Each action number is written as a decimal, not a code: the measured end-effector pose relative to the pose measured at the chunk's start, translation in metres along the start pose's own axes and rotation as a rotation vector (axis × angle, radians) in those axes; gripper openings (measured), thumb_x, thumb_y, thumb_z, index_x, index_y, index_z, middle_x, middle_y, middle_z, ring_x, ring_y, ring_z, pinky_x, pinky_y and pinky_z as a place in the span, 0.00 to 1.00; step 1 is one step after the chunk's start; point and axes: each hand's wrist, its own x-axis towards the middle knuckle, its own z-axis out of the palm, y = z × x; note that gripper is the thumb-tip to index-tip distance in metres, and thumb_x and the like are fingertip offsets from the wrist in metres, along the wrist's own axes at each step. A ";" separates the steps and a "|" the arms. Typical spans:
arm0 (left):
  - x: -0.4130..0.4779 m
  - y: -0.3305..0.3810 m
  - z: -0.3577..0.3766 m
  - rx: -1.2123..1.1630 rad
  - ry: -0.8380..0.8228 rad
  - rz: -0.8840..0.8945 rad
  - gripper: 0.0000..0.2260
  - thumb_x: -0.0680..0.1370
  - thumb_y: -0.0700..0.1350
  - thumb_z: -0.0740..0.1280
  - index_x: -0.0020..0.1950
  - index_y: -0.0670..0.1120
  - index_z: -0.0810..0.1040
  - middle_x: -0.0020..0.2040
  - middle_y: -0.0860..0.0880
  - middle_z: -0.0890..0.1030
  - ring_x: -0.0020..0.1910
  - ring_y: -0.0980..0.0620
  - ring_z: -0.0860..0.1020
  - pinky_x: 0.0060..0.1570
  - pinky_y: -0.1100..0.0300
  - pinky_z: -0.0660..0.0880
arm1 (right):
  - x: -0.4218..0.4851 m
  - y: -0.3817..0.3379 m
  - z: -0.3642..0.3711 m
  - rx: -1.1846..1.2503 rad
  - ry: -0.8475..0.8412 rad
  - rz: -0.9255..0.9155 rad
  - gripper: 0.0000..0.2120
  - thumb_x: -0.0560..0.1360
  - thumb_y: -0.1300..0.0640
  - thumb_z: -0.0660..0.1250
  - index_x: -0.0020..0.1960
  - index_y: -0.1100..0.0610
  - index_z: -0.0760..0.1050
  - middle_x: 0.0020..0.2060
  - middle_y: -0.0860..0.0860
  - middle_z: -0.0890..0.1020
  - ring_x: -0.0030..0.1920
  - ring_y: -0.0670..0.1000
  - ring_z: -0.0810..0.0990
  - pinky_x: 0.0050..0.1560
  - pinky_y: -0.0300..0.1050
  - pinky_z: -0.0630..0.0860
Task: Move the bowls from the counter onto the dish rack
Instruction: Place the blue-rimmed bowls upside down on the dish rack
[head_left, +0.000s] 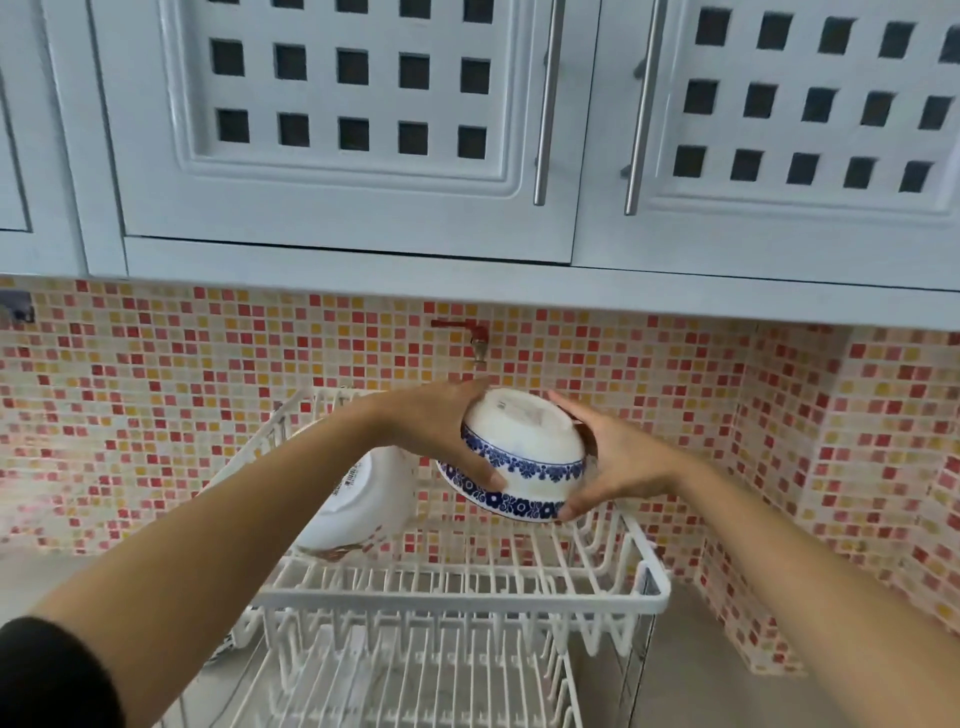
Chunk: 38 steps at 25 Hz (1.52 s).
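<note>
Head view: left hand and right hand clamp the inverted blue-patterned bowl above the dish rack; a loosened grip risks striking the racked white bowl.

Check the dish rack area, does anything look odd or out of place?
Nothing looks damaged or spilled. A plain white bowl leans tilted in the white wire dish rack, and both hands, left hand and right hand, hold the blue-patterned white bowl upside down above it.

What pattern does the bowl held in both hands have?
White bowl with blue floral bands near its rim, seen in the head view.
</note>
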 end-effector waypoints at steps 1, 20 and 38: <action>0.005 0.000 0.001 0.043 -0.019 -0.011 0.46 0.63 0.58 0.78 0.74 0.51 0.58 0.69 0.53 0.71 0.66 0.50 0.71 0.65 0.57 0.69 | 0.003 0.001 0.002 -0.042 -0.002 0.006 0.64 0.54 0.50 0.83 0.77 0.49 0.45 0.74 0.42 0.58 0.71 0.41 0.58 0.73 0.40 0.56; 0.042 0.008 0.039 0.491 -0.295 -0.312 0.50 0.64 0.60 0.77 0.76 0.45 0.53 0.71 0.46 0.70 0.66 0.43 0.72 0.60 0.51 0.72 | 0.035 0.000 0.025 -0.484 -0.196 0.185 0.56 0.49 0.42 0.82 0.70 0.39 0.55 0.66 0.42 0.72 0.65 0.51 0.71 0.63 0.53 0.72; -0.122 -0.062 -0.046 0.316 0.243 -0.077 0.19 0.83 0.43 0.53 0.72 0.37 0.64 0.70 0.37 0.71 0.68 0.40 0.71 0.66 0.50 0.69 | 0.050 -0.179 0.084 -0.437 0.175 0.033 0.25 0.81 0.53 0.56 0.76 0.56 0.56 0.74 0.54 0.63 0.72 0.56 0.64 0.70 0.51 0.63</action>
